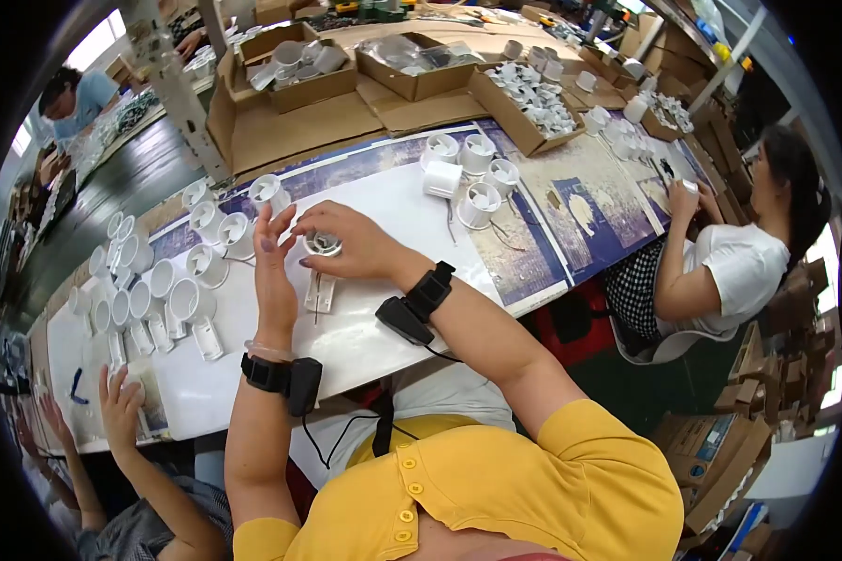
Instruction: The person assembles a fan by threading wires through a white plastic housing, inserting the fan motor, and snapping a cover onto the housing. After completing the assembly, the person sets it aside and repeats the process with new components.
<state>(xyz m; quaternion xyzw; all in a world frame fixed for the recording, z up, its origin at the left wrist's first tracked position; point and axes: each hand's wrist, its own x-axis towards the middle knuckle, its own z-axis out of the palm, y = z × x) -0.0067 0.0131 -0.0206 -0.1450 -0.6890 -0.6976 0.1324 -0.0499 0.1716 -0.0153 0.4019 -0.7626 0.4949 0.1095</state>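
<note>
A round white cup (323, 245) is at the right hand (351, 245), whose thumb and fingers are closed around its side, with pale parts showing inside the rim. The left hand (275, 257) is just left of the cup, fingers stretched upward and palm turned toward it; whether it touches the cup I cannot tell. The two hands are close together but not clasped. Each wrist wears a black strap with a box on it.

Just nearer the person than the cup, a flat white bracket (320, 294) lies on the worktop (370, 341). Left of the cup stand several filled white cups (206, 266), and farther left a group of cups with flat brackets attached (192, 301). Right of the cup and a little beyond it is a cluster of cups (479, 206), with one white cup lying on its side (442, 179).

Well beyond the cup are a carton of cups (313, 92), a carton of clear plastic bags (440, 86) and, to the right, a carton heaped with small white parts (526, 142). Far right of the cup, a seated co-worker in a white top (741, 252) holds a small white piece (689, 185). Left of the cup and nearer, another person's raised hand (120, 402) shows.
</note>
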